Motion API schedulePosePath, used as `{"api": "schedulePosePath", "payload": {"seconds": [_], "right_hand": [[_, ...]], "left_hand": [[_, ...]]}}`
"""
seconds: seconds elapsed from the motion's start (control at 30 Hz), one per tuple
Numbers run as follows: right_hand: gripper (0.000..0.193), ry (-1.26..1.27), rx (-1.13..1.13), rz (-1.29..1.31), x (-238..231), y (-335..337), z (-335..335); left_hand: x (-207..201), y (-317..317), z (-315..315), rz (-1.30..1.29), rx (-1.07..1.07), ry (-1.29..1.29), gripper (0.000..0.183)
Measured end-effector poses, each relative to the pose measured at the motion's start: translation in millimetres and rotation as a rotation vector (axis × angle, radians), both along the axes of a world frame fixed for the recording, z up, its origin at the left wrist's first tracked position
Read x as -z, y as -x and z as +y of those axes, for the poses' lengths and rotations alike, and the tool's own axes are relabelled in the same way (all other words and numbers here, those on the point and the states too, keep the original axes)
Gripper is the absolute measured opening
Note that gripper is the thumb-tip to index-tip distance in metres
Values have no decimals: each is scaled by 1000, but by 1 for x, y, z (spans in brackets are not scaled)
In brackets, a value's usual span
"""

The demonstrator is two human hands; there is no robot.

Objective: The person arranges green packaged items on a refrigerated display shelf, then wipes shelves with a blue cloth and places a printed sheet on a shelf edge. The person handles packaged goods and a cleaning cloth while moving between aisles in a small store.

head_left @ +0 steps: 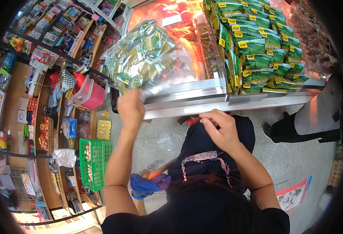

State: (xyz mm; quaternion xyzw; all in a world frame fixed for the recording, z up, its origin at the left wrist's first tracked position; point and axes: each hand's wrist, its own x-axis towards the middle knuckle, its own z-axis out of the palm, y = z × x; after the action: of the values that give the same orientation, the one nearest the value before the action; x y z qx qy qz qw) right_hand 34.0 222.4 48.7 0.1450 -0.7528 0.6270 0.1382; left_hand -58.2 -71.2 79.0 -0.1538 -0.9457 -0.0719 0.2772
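Observation:
A large clear plastic bag (148,58) full of green packets lies on the left part of a lit display counter (187,87). My left hand (131,110), slightly blurred, is closed on the near edge of this bag. My right hand (221,128) is just in front of the counter's metal edge, its fingers curled in and nothing visible in them. To the right of the bag, rows of green snack packets (253,46) stand close together on the counter.
Reddish goods lie under the counter's light, with brown packs (315,43) at its far right. Another person's leg (315,113) is on the right. At left are stocked shelves (48,117), a green egg crate (96,163), a pink basket (89,93) and a blue-purple glove (148,185).

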Motion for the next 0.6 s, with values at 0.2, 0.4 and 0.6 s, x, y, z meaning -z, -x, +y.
{"api": "schedulePosePath", "payload": {"seconds": [0.2, 0.4, 0.6], "right_hand": [[11, -6, 50, -46, 7, 3, 9], [8, 159, 125, -227, -4, -1, 8], [30, -146, -88, -315, -23, -21, 73]], "left_hand": [[-149, 105, -15, 185, 21, -243, 15], [-310, 192, -24, 480, -14, -128, 36], [-283, 235, -40, 110, -7, -167, 39]]}}
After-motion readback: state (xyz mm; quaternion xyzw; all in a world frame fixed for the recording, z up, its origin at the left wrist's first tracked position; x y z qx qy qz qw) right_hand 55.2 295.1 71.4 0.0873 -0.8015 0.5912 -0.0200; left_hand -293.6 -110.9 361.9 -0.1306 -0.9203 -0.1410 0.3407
